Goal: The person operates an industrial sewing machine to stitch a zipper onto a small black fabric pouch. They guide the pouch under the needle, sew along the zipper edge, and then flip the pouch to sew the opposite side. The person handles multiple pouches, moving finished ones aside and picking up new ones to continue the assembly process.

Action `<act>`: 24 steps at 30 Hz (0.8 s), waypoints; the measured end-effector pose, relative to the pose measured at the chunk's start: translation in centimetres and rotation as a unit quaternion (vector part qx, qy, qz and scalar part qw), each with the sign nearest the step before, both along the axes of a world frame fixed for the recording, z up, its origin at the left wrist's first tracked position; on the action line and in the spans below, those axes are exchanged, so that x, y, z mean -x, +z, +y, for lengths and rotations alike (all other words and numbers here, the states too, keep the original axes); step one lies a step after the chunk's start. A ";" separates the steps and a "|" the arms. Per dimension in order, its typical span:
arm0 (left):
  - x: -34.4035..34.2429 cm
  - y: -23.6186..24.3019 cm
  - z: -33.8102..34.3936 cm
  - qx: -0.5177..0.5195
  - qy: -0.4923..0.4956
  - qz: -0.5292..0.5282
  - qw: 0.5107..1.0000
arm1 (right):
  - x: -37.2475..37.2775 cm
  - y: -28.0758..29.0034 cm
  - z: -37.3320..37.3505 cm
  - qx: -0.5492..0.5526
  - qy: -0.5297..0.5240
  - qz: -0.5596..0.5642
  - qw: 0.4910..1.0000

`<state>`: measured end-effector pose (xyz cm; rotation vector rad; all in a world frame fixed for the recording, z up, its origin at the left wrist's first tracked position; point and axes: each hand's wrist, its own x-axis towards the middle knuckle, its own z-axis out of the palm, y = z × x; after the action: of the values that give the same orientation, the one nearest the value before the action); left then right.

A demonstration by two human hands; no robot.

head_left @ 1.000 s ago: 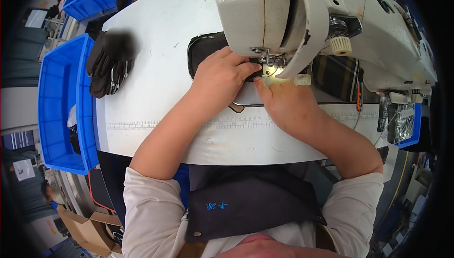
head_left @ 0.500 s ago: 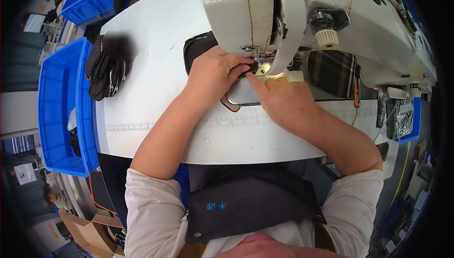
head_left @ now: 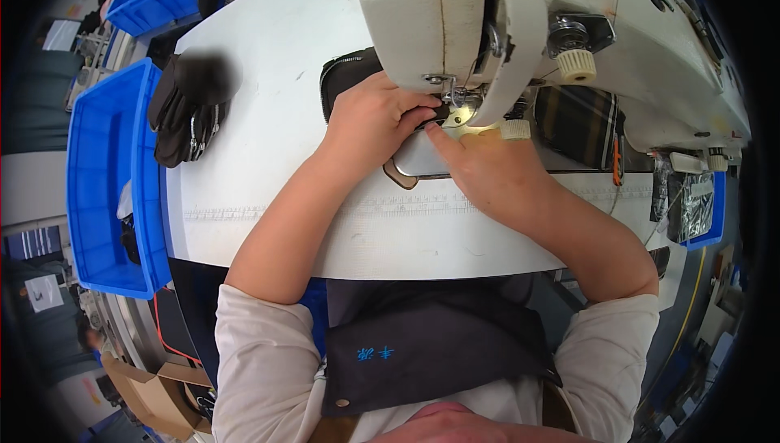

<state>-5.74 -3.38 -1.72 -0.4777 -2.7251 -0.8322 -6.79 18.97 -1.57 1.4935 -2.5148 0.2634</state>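
A black fabric piece with a zipper along its curved edge (head_left: 343, 77) lies partly under the head of a white sewing machine (head_left: 410, 24). My left hand (head_left: 370, 122) is closed on this piece, thumb and forefinger pinching it just left of the lit presser foot (head_left: 461, 106). From the right, my right hand (head_left: 491, 168) reaches in, with one fingertip against the near edge of the piece, close to the left fingertips. Its other fingers are bent and partly hidden below the machine head. The stitching spot itself is mostly covered by fingers.
Dark zippered pieces (head_left: 179, 122) are heaped at the table's left. Beside them stands a blue bin (head_left: 101, 199). Right of the needle lie dark striped fabric (head_left: 573, 126) and an orange-handled tool (head_left: 617, 158). A printed ruler (head_left: 366, 207) crosses the white tabletop (head_left: 268, 61).
The view has shifted slightly, so the machine appears a little farther right. Both hands stay on the black zippered piece, in almost the same pose beside the presser foot.
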 end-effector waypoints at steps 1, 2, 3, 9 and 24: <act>0.0 -0.1 0.0 0.000 0.002 -0.002 1.000 | 0.0 0.0 0.0 -0.002 -0.002 0.005 1.000; 0.0 -0.1 0.0 0.001 0.002 0.002 1.000 | 0.0 -0.1 0.1 -0.004 -0.004 0.008 1.000; 0.1 -0.2 0.0 0.003 0.002 0.006 1.000 | 0.0 -0.2 0.1 -0.005 -0.005 0.011 1.000; 0.1 -0.2 0.2 0.040 0.024 0.042 0.998 | 0.3 -0.5 -0.1 -0.017 -0.021 0.047 0.999; -2.2 2.3 0.3 0.030 0.020 0.008 0.999 | -0.2 0.3 -0.1 -0.034 -0.063 -0.004 0.997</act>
<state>-3.50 -3.09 0.63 -0.4377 -2.7417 -0.7362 -6.62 18.83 -1.24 1.3529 -2.6358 0.1665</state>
